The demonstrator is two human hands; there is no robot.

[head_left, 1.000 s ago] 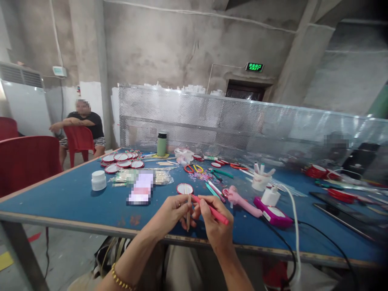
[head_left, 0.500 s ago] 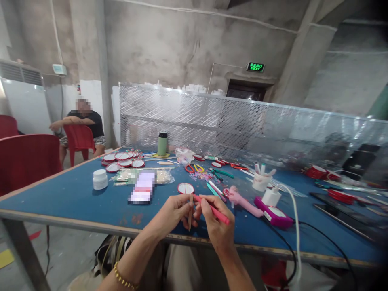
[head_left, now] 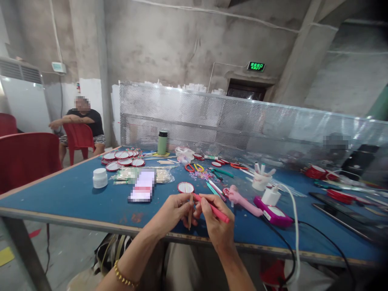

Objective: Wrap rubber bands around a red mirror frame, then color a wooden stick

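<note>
My left hand (head_left: 176,211) is closed on a thin flat wooden stick (head_left: 190,214), held nearly upright. In my right hand (head_left: 218,216) is a pinkish-red pen (head_left: 216,209), gripped as for writing, its tip end against the top of the stick. Both hands are over the front edge of the table. Just beyond them lies a round white disc with a red rim (head_left: 185,187). To its right are several pens (head_left: 216,190) and a pink glue-gun-like tool (head_left: 242,200).
On the blue table (head_left: 75,206) stand a white jar (head_left: 100,178), a phone (head_left: 142,186), bagged wooden sticks (head_left: 163,176), red-rimmed discs (head_left: 122,156), a green bottle (head_left: 163,143), pliers (head_left: 222,173), a cup of pens (head_left: 261,181) and a purple power strip (head_left: 274,214) with cables. A person (head_left: 86,117) sits far left.
The hands, stick and pen stay almost where they were. The view has shifted very slightly; nothing was taken up or let go.
</note>
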